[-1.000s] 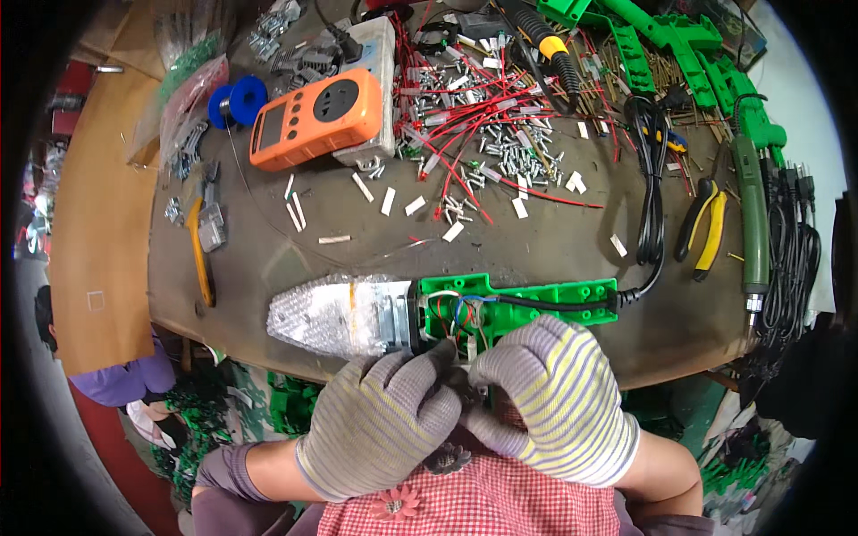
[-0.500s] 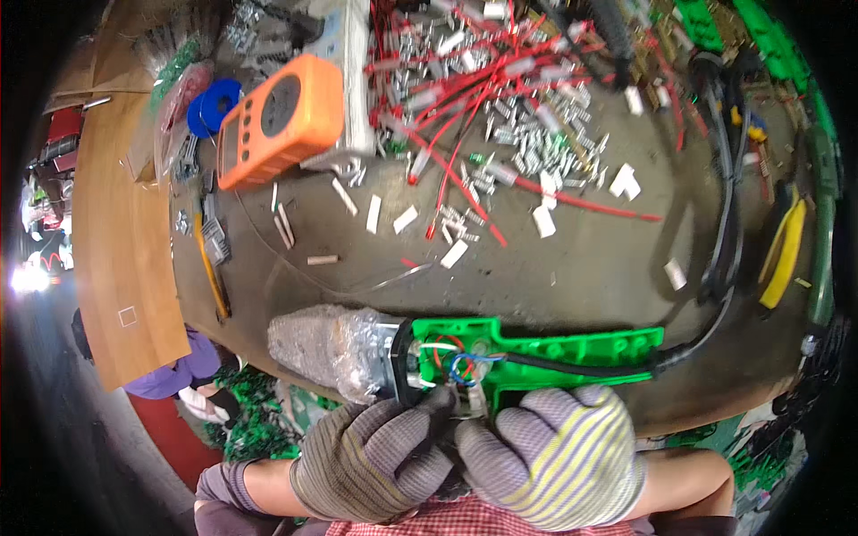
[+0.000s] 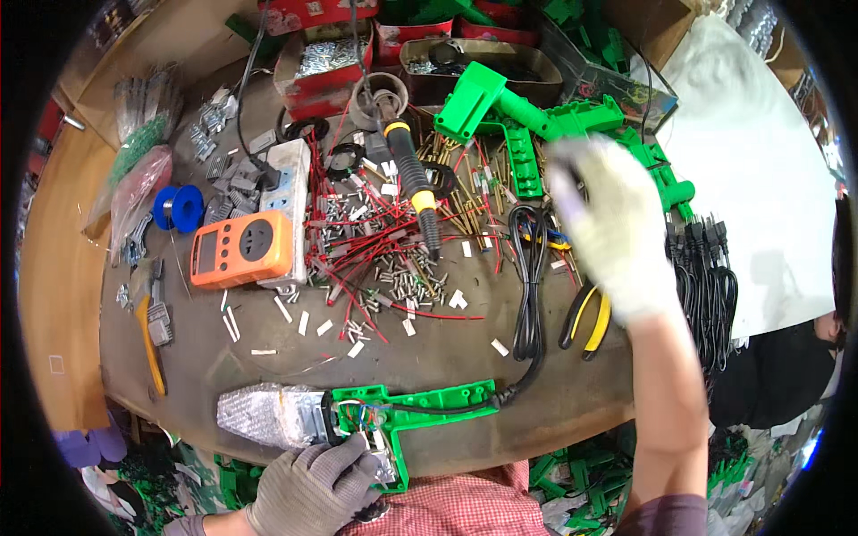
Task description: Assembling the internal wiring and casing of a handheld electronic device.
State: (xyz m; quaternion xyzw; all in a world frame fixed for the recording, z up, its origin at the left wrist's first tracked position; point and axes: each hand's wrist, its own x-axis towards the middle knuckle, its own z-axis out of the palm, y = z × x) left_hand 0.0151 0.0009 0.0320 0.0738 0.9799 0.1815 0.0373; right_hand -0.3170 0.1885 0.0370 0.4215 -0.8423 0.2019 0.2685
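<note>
An open green plastic tool housing (image 3: 447, 396) lies near the table's front edge, with small coloured wires (image 3: 357, 413) showing inside. Its left end carries a part in bubble wrap (image 3: 268, 415), and a black power cord (image 3: 529, 304) runs out of its right end. My left hand (image 3: 317, 487), in a grey knitted glove, grips the housing's lower part, fingertips beside the wires. Gloved too, my right hand (image 3: 612, 223) is stretched far right, close to several green housing pieces (image 3: 527, 114). Motion smears its fingers, and whether anything is in them is hidden.
An orange meter (image 3: 246, 250) leans by a pale power strip (image 3: 288, 174). Screws and red wires (image 3: 384, 241) cover the middle, beneath a hanging black-and-yellow tool (image 3: 413, 179). Yellow-handled pliers (image 3: 594, 326) and bundled black cords (image 3: 702, 277) are at right. Red bins (image 3: 326, 71) stand behind.
My right hand has left the housing and reached far to the right. My left hand stays on the housing. The view has shifted, bringing the back bins and green pieces into sight.
</note>
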